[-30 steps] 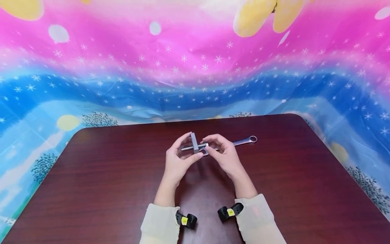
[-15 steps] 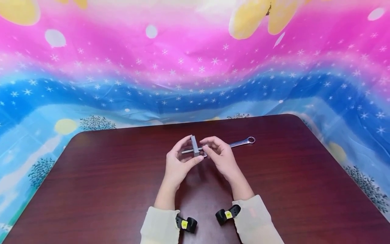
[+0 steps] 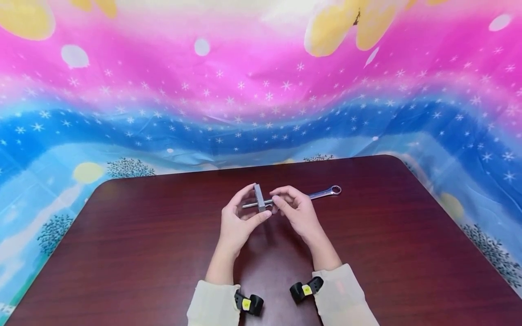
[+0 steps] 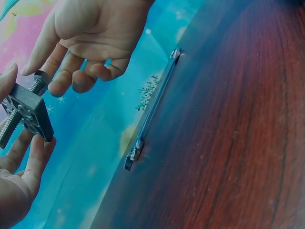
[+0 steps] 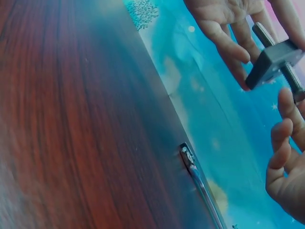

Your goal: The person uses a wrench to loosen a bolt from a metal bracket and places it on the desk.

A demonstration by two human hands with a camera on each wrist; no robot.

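A grey rectangular metal block [image 3: 259, 198] is held up over the table at its edges between the thumb and fingers of my left hand [image 3: 238, 222]. Through it runs a threaded bolt [image 3: 248, 205], whose free end sticks out on the left. My right hand [image 3: 301, 211] pinches the bolt's head end between thumb and forefinger, which hide the head in the head view. In the left wrist view the dark bolt head [image 4: 42, 78] shows by the right fingertips, apart from the block. Several holes mark the block face [image 4: 27, 110] there.
A combination wrench [image 3: 325, 193] lies on the dark red wooden table [image 3: 142, 244] behind my right hand, its ring end to the right. A colourful printed cloth [image 3: 244, 113] hangs behind the table. Each sleeve cuff carries a black wrist camera [image 3: 256, 304].
My right thumb and fingers have shifted over the bolt head, which showed between them a second ago. The left hand keeps its hold on the block. The head view has moved slightly.
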